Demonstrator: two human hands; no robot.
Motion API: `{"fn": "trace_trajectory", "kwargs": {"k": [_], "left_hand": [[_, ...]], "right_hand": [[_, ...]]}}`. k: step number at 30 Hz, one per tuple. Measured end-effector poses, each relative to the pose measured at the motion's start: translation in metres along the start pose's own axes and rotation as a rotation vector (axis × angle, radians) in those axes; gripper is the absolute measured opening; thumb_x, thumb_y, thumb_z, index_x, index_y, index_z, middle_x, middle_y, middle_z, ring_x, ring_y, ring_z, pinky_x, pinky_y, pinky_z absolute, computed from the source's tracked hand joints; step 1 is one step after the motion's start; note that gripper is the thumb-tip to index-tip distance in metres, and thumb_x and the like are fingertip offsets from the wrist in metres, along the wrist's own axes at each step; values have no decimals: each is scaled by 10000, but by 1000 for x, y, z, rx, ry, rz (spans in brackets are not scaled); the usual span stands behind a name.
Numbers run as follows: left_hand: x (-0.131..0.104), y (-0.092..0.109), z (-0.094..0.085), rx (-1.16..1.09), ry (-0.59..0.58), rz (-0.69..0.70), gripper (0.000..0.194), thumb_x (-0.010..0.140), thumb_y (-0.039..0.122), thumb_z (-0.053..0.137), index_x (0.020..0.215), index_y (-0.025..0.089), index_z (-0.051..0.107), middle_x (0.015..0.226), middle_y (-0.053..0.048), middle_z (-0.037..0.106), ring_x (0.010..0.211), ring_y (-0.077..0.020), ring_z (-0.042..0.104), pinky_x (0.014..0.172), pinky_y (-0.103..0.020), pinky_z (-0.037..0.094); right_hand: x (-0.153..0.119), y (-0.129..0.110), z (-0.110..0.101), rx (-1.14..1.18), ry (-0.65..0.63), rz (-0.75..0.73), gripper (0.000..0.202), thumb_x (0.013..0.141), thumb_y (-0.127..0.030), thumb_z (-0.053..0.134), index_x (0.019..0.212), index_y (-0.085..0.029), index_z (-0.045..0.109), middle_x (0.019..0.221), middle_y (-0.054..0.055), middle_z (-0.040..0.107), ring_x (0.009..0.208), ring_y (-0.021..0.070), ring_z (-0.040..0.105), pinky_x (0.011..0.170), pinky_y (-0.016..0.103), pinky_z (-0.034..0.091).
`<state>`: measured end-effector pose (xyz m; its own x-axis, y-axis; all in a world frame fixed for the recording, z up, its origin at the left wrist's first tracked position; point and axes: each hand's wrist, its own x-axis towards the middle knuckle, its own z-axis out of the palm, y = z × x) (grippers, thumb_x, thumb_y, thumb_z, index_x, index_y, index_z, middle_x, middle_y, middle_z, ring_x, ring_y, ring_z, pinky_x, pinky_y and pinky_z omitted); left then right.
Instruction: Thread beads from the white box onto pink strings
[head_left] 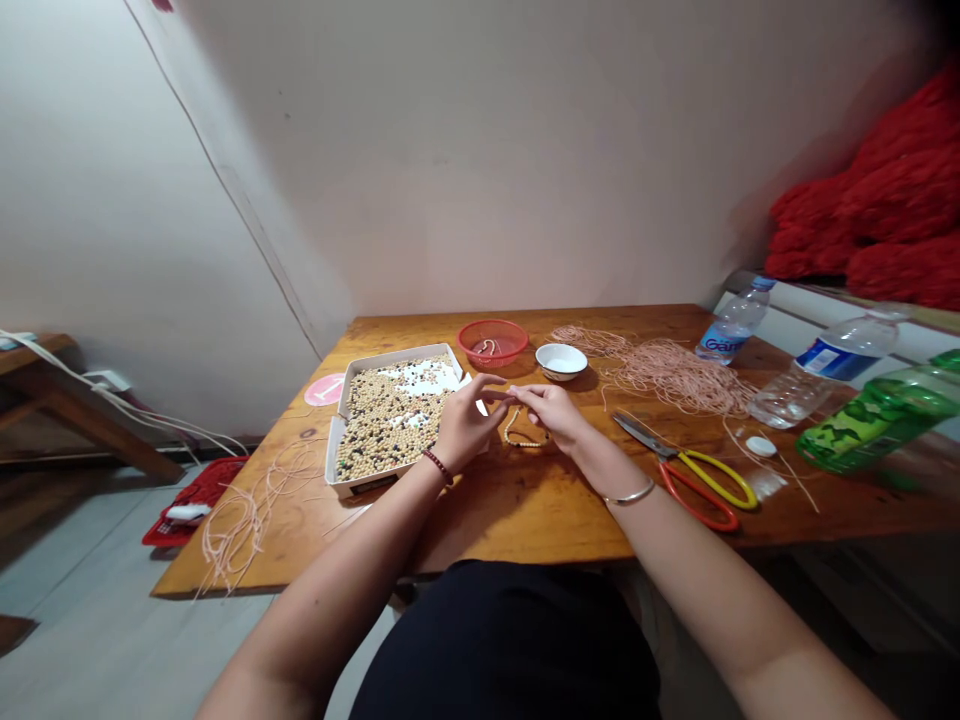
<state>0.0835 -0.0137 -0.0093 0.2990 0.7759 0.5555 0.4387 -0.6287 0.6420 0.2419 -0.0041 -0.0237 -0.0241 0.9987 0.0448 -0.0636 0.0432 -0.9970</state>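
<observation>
A string of beads [525,444], mostly cream with dark ones, hangs in a loop just below my hands. My left hand [466,418] has its fingers bent, their tips meeting those of the other hand above the loop. My right hand [553,412] is closed in a pinch at the same spot. What lies right between the fingertips is too small to make out clearly. Beside my left hand stands a shallow white box [335,455] of loose cream and dark beads, its right edge partly hidden by that hand.
Behind my hands are a red basket [493,338] with a beaded string inside and a white bowl [562,362]. Pink cords [660,370] lie at the right, more cords [244,520] at the left. Scissors [682,470], a white cap [760,446] and several bottles [821,365] are rightward.
</observation>
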Motion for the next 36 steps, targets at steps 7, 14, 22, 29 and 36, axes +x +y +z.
{"fn": "trace_trajectory", "kwargs": {"k": [7,14,22,29,36], "left_hand": [[3,-2,0,11,66,-8,231,783,283,640,990,201,579,929,-49,682,808,-141,616,726,-259,478],[6,-11,9,-217,-62,-128,263,912,388,453,1038,173,537,1054,-89,648,964,-163,627,846,-301,489],[1,-13,13,-311,-283,-162,350,822,363,603,1109,168,563,977,-96,672,833,-165,648,686,-272,517],[3,-11,10,-106,-227,-149,298,830,414,548,889,151,677,851,-71,695,753,-169,621,667,-267,487],[4,-13,9,-43,-179,-160,270,839,395,534,838,160,667,811,-52,695,733,-171,628,688,-283,484]], "right_hand": [[0,0,0,39,-37,28,396,620,-492,710,801,-141,714,789,58,693,405,29,337,370,211,190],[0,-4,-7,229,-159,129,359,612,-468,736,809,-174,677,825,14,652,414,9,281,365,188,159],[1,-7,-11,296,-224,189,330,658,-501,701,761,-197,624,662,-32,584,391,26,255,368,193,204],[4,0,-5,173,2,79,348,606,-463,735,789,-177,656,847,30,670,438,28,365,358,184,198],[7,5,-1,-19,158,-171,354,664,-470,674,795,-141,670,791,80,688,517,82,482,453,213,378]]}}
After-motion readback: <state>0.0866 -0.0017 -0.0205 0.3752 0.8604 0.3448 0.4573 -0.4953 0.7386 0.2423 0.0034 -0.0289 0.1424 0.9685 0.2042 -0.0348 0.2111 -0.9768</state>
